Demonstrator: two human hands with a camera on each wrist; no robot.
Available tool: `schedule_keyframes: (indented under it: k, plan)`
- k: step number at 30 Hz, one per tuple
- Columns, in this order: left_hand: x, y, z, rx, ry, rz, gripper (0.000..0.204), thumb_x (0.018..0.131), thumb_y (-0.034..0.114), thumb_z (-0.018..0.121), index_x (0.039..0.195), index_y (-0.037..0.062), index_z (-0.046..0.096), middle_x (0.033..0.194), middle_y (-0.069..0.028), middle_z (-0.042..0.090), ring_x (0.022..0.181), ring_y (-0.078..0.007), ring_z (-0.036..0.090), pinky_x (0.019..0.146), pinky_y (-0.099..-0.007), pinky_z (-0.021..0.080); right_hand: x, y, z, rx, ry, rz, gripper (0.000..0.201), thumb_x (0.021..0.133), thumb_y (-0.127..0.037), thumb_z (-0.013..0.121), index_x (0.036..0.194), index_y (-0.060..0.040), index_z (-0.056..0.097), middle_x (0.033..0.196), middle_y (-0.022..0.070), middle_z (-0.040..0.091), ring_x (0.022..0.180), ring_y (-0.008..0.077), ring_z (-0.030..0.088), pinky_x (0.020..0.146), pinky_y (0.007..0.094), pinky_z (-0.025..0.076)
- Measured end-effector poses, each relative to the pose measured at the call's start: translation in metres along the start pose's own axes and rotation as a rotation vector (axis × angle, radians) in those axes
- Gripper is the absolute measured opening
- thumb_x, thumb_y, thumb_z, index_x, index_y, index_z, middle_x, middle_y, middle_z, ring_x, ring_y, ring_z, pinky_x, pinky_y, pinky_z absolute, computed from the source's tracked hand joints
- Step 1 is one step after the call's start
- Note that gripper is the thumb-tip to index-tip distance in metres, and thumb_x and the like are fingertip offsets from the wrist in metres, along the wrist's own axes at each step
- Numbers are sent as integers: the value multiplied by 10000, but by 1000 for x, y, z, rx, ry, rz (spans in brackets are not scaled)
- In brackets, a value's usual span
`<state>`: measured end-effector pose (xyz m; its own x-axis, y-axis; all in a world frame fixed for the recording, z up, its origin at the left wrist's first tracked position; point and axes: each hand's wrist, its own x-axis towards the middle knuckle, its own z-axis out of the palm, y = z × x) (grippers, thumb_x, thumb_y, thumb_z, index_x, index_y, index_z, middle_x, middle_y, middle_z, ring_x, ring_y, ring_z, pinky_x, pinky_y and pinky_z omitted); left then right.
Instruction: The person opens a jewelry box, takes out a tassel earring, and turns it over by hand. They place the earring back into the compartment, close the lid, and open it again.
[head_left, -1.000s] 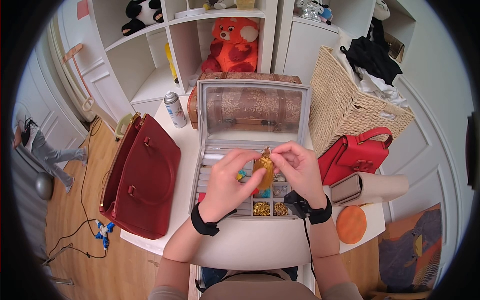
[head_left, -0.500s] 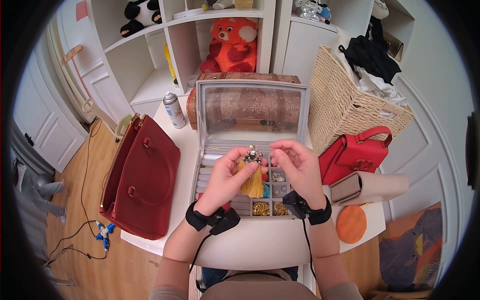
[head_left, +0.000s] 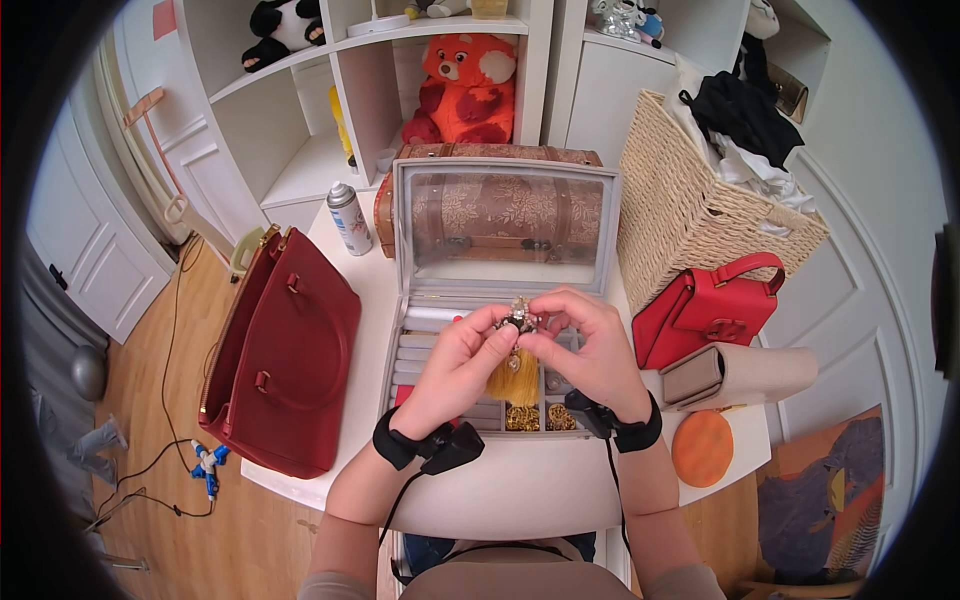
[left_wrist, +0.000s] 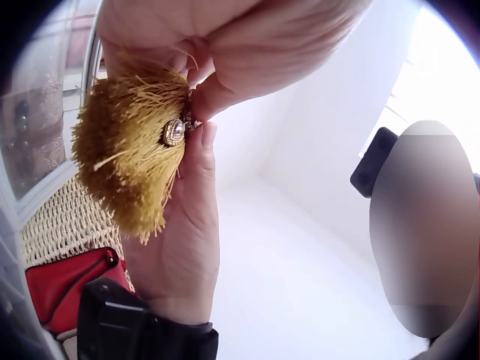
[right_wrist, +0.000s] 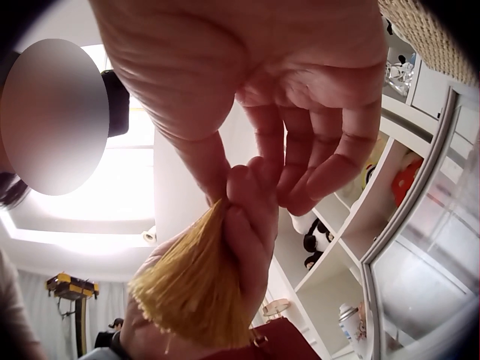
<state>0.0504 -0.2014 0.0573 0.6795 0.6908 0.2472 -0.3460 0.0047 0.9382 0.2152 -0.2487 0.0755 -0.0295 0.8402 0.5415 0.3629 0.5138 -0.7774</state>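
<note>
A tassel earring [head_left: 513,378] with a golden-yellow fringe and a jewelled top hangs between the two hands, over the open jewelry box [head_left: 608,230]. Thumb and fingers of my left hand [head_left: 452,365] pinch its jewelled top from the left. From the right, my right hand [head_left: 600,352] pinches the same top with thumb and index finger. A pearl-like stone set in gold [left_wrist: 174,133] shows against the fringe in the left wrist view. In the right wrist view the fringe [right_wrist: 191,292] spreads below the fingertips, which hide the top. Gold chains [head_left: 521,418] lie in a front compartment.
A dark red handbag [head_left: 290,365] stands left of the box, a spray can [head_left: 349,218] behind it. To the right are a red bag [head_left: 705,318], a beige purse [head_left: 745,375], an orange disc [head_left: 702,450] and a wicker basket [head_left: 690,200]. A patterned chest [head_left: 500,205] sits behind the lid.
The left hand turned, bringing the jewelled top into view. The right hand moved off the earring, then came back in and now pinches its top. A person at the far left moved mostly out of view.
</note>
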Motion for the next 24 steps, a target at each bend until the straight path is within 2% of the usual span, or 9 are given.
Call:
schedule_keyframes:
  k: [3,5,6,8,12,14,15,17,24]
  plan:
    - [-2,4,1,31,34,-70,202,966,144,433,1119,14,454,935,-17,579,855,-44,520,749,-209,421,-1,0,0,71,32,62,160,772,-50,672,896,20,599,869,64,601,681,114,553,611,231,456]
    - [-1,3,8,58,77,47,186,975,228,412,1083,77,420,790,52,497,514,26,343,434,-133,271,-2,0,-1,129,40,102,142,775,-45,666,886,17,602,865,62,603,685,113,555,613,229,455]
    - [-1,3,7,58,77,47,186,975,228,412,1083,77,420,790,52,497,514,26,343,434,-133,271,-2,2,-1,97,38,72,126,780,-40,657,877,17,602,857,61,605,688,112,557,615,227,454]
    - [-3,4,3,14,27,-29,145,976,159,403,1063,43,395,908,-7,539,813,-23,482,708,-190,398,-2,2,-1,64,37,43,110,784,-35,649,869,17,602,849,59,607,691,111,559,617,224,452]
    - [-2,1,0,4,11,-48,159,976,170,407,1066,39,400,892,-1,527,799,-22,471,701,-191,395,-2,-2,-1,55,53,42,100,791,-30,634,871,18,598,840,60,609,698,110,562,622,223,451]
    - [-1,3,4,25,40,-36,134,966,201,431,1034,91,398,798,42,484,542,16,355,458,-138,292,-2,-2,-2,53,47,48,97,792,-27,631,871,17,596,841,61,609,698,110,562,623,224,452]
    - [-1,3,3,25,40,-36,134,966,201,431,1034,91,398,798,42,484,542,16,355,458,-138,292,-2,-1,-2,41,50,25,96,792,-25,628,873,17,596,842,61,610,699,110,563,623,225,452]
    - [-1,3,0,-78,-37,-2,131,935,79,480,1046,33,428,950,-2,538,863,-22,487,745,-194,402,-1,-1,-2,28,54,1,96,792,-22,626,874,17,595,843,60,610,699,110,564,623,226,453]
    - [1,1,-5,167,109,76,96,873,45,566,950,-4,535,875,-1,596,796,-43,544,710,-197,445,0,1,-2,-7,18,-52,105,782,-15,627,873,20,587,831,68,608,691,126,572,621,232,455]
